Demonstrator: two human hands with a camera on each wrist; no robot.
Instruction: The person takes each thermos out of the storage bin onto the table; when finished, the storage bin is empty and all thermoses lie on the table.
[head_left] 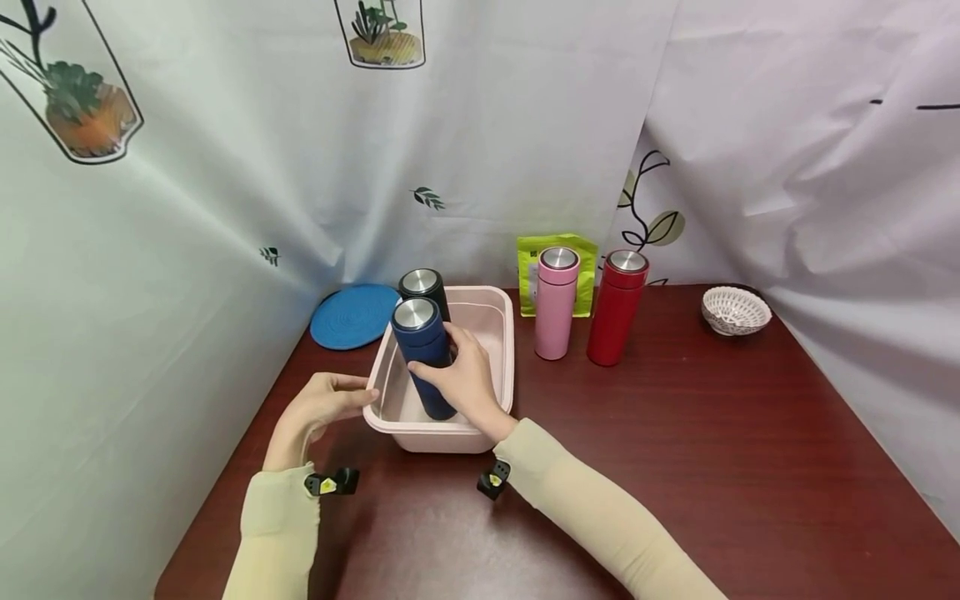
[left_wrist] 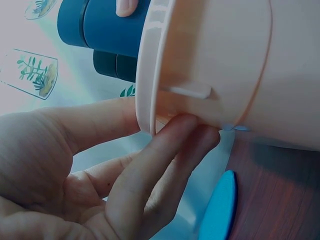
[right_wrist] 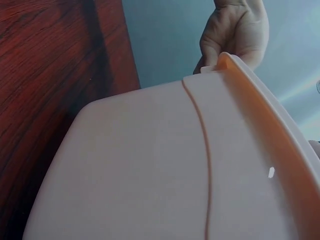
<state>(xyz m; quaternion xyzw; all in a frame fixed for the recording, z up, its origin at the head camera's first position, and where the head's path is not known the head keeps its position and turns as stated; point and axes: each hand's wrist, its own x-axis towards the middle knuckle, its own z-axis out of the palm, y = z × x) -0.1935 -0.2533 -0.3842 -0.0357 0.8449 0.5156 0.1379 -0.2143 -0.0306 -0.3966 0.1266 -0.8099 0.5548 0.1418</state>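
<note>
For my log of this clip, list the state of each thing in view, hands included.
Left hand: pinching the tub's rim
Right hand: gripping the blue flask
Tub: upright, uncovered
Blue flask: capped, base down inside the tub
Dark flask: capped, in the tub
Pink flask: capped, upright
Red flask: capped, upright
Pouch: standing; seal unclear
Disc: lying flat
Basket: open side up

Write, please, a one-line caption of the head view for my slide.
Left hand grips the pink basin by its rim; right hand holds a blue bottle inside it, beside a dark bottle.
</note>
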